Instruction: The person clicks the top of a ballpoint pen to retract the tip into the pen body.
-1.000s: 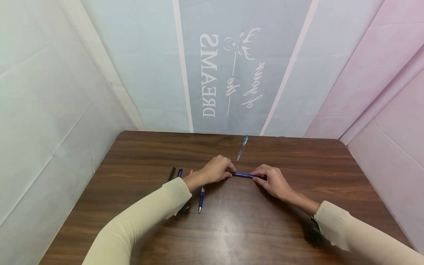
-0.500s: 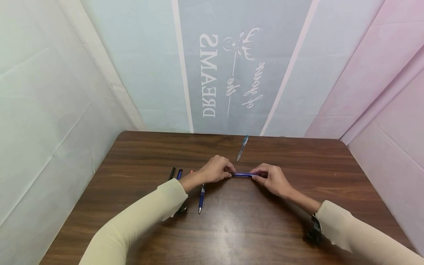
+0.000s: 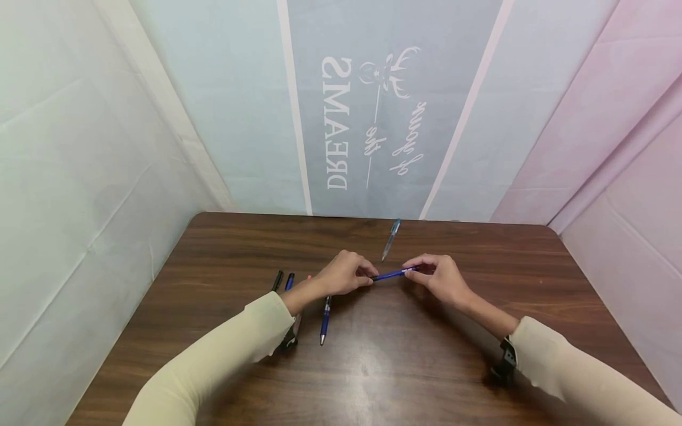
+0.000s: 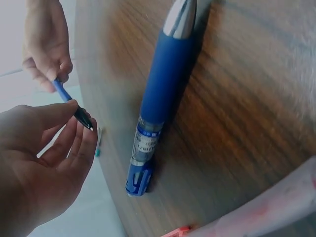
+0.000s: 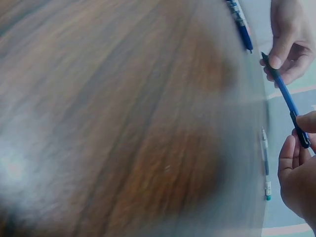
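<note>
Both hands hold one blue pen with black ends [image 3: 391, 274] between them over the table, in the head view. My left hand [image 3: 345, 273] pinches its tip end between thumb and fingers; the dark tip pokes past the fingers in the left wrist view. At the other end, my right hand [image 3: 441, 278] pinches the black clip end, which shows in the right wrist view. The pen slants, its right end farther from me. Just beyond the hands lies a clear pen with a teal cap [image 3: 391, 239]. A second blue pen [image 4: 160, 94] lies beside my left wrist.
Left of the left hand lie a black pen [image 3: 277, 280], another blue pen [image 3: 289, 281] and a pen with a pinkish-red end [image 3: 309, 277], partly hidden by the forearm. The brown wooden table [image 3: 405, 367] meets a printed curtain [image 3: 373, 136] at its far edge.
My right hand has shifted slightly away from me and lifted its end of the pen, so the pen now slants instead of lying nearly level across the view. My left hand has hardly moved.
</note>
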`<state>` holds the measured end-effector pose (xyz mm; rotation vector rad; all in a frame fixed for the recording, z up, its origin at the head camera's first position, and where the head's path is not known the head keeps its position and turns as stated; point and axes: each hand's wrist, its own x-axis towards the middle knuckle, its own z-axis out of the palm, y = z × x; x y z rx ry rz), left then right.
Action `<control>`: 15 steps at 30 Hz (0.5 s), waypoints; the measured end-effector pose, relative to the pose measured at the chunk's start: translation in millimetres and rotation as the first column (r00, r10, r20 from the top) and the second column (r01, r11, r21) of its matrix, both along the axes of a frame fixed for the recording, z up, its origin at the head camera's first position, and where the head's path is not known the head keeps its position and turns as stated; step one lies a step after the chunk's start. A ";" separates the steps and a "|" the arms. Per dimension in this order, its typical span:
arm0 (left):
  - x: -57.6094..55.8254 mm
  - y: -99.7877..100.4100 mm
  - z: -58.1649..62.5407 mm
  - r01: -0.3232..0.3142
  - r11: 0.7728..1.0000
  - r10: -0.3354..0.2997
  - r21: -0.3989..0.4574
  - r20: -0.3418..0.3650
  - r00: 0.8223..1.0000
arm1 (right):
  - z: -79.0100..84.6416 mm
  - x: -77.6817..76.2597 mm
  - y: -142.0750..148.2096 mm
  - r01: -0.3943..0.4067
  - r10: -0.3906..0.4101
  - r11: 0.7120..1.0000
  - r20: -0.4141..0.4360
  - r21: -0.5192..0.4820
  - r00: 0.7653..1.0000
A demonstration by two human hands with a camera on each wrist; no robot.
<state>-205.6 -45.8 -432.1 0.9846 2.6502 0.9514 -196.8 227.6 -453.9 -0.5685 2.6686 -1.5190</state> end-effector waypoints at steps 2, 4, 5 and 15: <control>1.7 0.1 0.9 -0.010 1.000 0.009 0.030 0.029 1.000 | 3.7 -1.7 -0.9 0.009 -0.008 1.000 0.028 -0.026 1.000; 3.4 0.1 1.2 -0.026 0.998 0.021 0.059 0.074 0.997 | 6.2 -3.6 -2.3 0.021 -0.019 0.999 0.047 -0.043 0.999; 4.1 0.0 1.2 -0.035 0.997 0.028 0.073 0.096 0.995 | 7.5 -4.3 -3.2 0.027 -0.024 0.998 0.055 -0.049 0.998; 10.4 -0.7 -3.8 -0.117 0.977 0.073 0.178 0.235 0.969 | 16.3 -10.7 -14.5 0.064 -0.058 0.994 0.068 -0.089 0.996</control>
